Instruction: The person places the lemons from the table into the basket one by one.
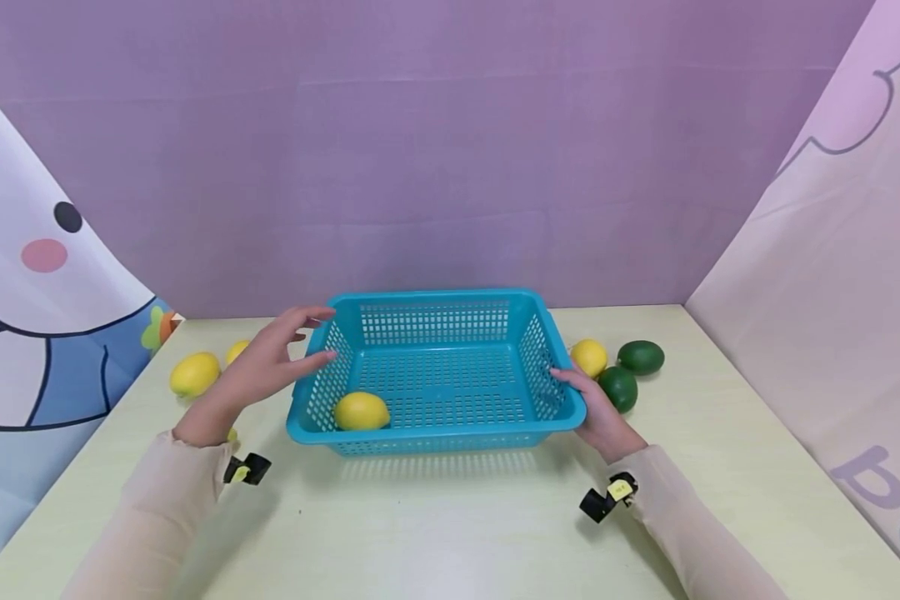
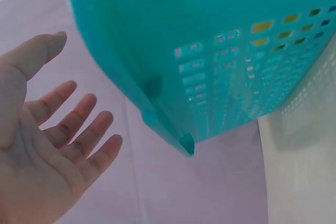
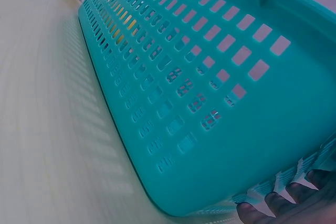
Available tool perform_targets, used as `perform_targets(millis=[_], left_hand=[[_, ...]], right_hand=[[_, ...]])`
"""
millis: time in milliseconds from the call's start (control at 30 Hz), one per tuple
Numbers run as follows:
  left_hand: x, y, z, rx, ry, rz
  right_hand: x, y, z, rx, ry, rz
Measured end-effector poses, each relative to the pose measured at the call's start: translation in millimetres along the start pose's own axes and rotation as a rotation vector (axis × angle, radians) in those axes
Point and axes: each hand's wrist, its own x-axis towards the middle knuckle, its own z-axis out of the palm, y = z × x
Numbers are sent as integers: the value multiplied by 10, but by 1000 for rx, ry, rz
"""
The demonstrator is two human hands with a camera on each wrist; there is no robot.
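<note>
A blue plastic basket [image 1: 435,432] with perforated walls stands on the table, one lemon [image 1: 362,411] lying in its front left corner. On its right side my right hand [image 1: 602,421] holds the rim, thumb over the top. The right wrist view has those fingertips [image 3: 252,214] against the outer wall. My left hand [image 1: 264,360] is raised beside the left rim with thumb and fingers spread. In the left wrist view a gap separates this left hand [image 2: 50,140] from the basket [image 2: 142,19], and nothing is in the palm.
Left of the basket lie a lemon [image 1: 195,373] and another lemon [image 1: 236,351] partly behind my left hand; a further yellow bit shows by the wrist. To the right are a lemon [image 1: 589,357] and two dark green avocados [image 1: 641,357]. Purple cloth [image 1: 435,167] hangs behind.
</note>
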Motion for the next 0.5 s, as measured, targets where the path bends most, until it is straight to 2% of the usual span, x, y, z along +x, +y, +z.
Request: perform_targets(millis=[267, 500], left_hand=[[-110, -76, -98, -9, 121, -50], [-228, -243, -170, -18, 162, -122]], right_hand=[[3, -5, 5, 0, 6, 4], [1, -2, 5, -3, 12, 3]])
